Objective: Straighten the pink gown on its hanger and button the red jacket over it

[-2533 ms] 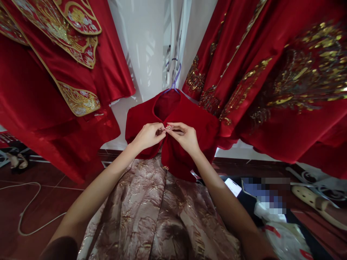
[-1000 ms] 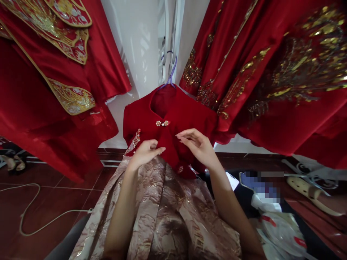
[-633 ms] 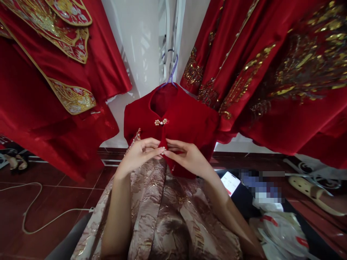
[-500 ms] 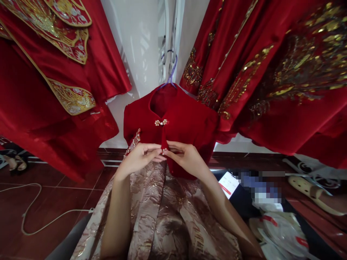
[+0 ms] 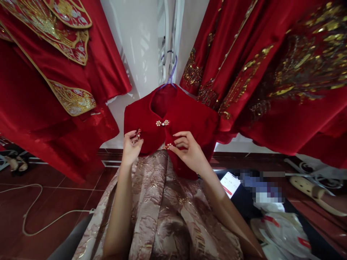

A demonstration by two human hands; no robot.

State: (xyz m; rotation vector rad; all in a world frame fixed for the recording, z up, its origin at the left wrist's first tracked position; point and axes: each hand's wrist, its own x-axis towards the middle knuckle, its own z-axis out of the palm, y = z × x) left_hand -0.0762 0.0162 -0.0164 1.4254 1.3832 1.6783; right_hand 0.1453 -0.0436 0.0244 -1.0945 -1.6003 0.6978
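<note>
A short-bodied red velvet jacket (image 5: 189,108) hangs from a purple hanger (image 5: 171,76) before me. A flower-shaped pearl clasp (image 5: 163,123) joins its neckline; below that, the front edges part. My right hand (image 5: 189,148) pinches the right front edge beside a second pearl flower fastener (image 5: 168,146), its other fingers curled against the velvet. Out at the jacket's left side, my left hand (image 5: 131,147) has thumb and fingers closed around a beaded trim (image 5: 138,134), partly hidden by the fingers. The patterned pinkish-beige brocade fabric (image 5: 151,202) spreads below both hands.
Red gold-embroidered garments (image 5: 108,68) hang at left, and sequined red ones (image 5: 306,119) at right. A lit phone (image 5: 230,184) and clear plastic packaging (image 5: 284,231) lie on a dark surface at right. A white cable (image 5: 34,186) crosses the tiled floor.
My left hand has left the jacket's front opening and moved left to the beaded trim. My right hand stays at the front edge, and the lower fastener now shows more plainly.
</note>
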